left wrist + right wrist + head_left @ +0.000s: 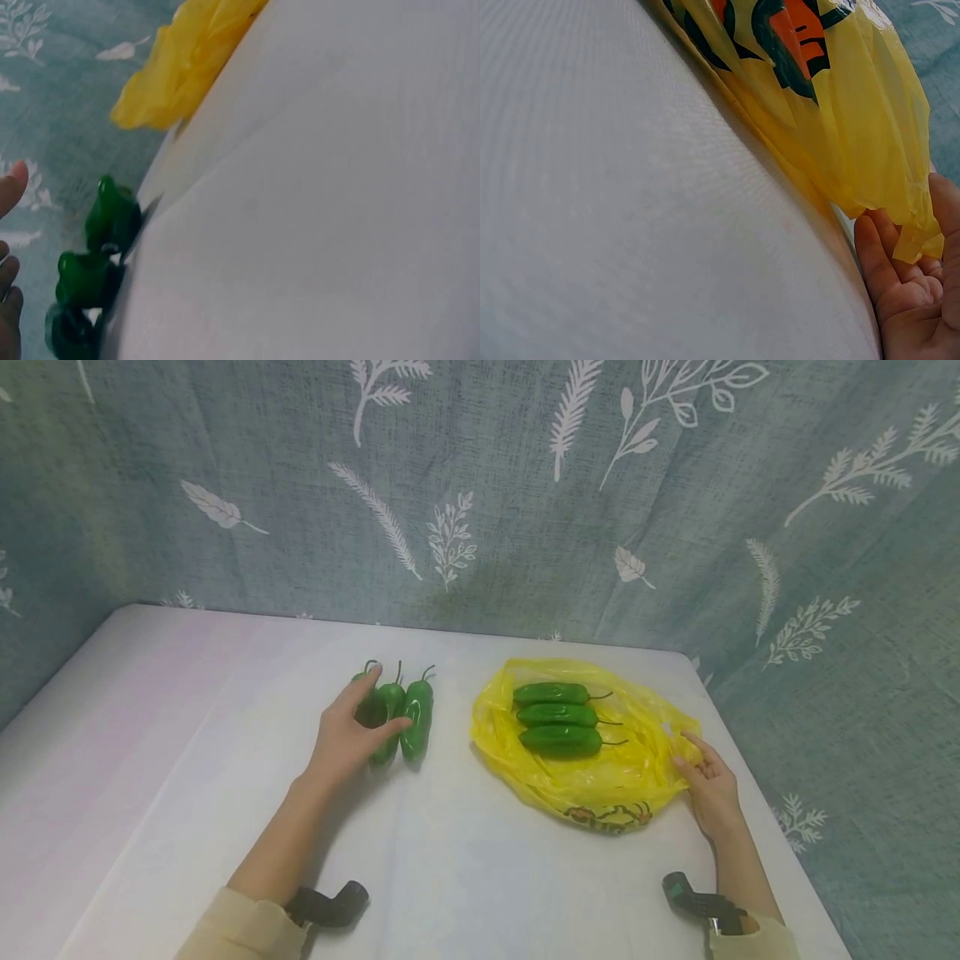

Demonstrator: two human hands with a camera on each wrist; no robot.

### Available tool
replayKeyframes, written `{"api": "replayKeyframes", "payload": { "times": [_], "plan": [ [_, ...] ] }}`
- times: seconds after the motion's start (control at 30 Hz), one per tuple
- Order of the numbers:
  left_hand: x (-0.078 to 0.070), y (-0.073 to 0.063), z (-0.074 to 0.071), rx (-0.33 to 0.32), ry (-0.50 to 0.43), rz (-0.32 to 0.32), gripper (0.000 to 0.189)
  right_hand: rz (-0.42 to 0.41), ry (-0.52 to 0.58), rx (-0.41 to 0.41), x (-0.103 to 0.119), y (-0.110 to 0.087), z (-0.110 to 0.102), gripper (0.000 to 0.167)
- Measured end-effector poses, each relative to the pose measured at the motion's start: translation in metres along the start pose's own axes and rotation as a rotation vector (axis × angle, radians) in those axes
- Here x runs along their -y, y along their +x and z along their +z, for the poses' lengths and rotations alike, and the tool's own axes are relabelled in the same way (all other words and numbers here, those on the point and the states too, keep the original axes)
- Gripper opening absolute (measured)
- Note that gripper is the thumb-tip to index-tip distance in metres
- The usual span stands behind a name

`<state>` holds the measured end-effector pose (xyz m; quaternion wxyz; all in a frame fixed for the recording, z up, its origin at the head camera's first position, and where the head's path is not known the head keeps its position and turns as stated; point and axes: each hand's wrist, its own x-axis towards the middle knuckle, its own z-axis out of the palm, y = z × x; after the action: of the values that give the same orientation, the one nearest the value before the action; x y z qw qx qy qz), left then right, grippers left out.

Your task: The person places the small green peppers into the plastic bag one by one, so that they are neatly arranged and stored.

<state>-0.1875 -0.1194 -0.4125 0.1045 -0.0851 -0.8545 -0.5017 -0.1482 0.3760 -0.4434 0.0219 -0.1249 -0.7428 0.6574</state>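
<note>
Three green peppers [392,700] lie side by side on the white table, stems pointing away. My left hand [347,739] is over them with thumb and fingers spread wide; its thumb overlaps the rightmost pepper [417,735], and the leftmost is partly hidden. In the left wrist view the hand [10,292] shows beside the peppers [84,279]. To the right, a yellow plastic bag [495,727] lies spread open with three more green peppers [557,716] in it. My right hand [712,789] holds the bag's right edge between thumb and fingers; the right wrist view shows its crumpled corner [915,240] there.
The white table [465,877] ends at a right edge close to my right hand. Behind it hangs a grey-green cloth [300,552] with white leaf prints. A dark wrist mount [330,906] sits on each forearm.
</note>
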Motion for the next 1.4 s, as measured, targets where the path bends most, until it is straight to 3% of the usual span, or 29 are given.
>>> {"api": "replayKeyframes", "payload": {
  "times": [0.1, 0.4, 0.6, 0.8, 1.0, 1.23, 1.4],
  "plan": [
    [0.005, 0.000, -0.006, -0.029, -0.001, -0.009, 0.085, 0.000, -0.005, -0.004, 0.000, -0.001, 0.000, 0.064],
    [0.013, -0.002, -0.021, -0.067, -0.008, -0.141, 0.087, -0.031, 0.044, 0.001, -0.002, -0.003, 0.001, 0.062],
    [0.027, -0.004, -0.021, -0.097, -0.038, -0.140, 0.086, -0.038, 0.020, -0.002, -0.002, -0.003, 0.002, 0.063],
    [0.040, -0.007, -0.016, -0.096, -0.011, -0.146, 0.083, -0.031, -0.003, -0.007, -0.001, -0.002, 0.002, 0.064],
    [0.044, -0.007, -0.012, -0.087, 0.009, -0.159, 0.081, 0.011, -0.018, -0.020, 0.001, 0.000, -0.001, 0.065],
    [0.045, -0.007, -0.013, -0.060, -0.012, -0.201, 0.079, -0.029, 0.016, -0.001, -0.002, -0.001, 0.000, 0.064],
    [0.047, -0.006, -0.013, -0.049, 0.021, -0.200, 0.075, -0.016, -0.042, -0.016, -0.001, 0.001, 0.000, 0.065]
  ]
}}
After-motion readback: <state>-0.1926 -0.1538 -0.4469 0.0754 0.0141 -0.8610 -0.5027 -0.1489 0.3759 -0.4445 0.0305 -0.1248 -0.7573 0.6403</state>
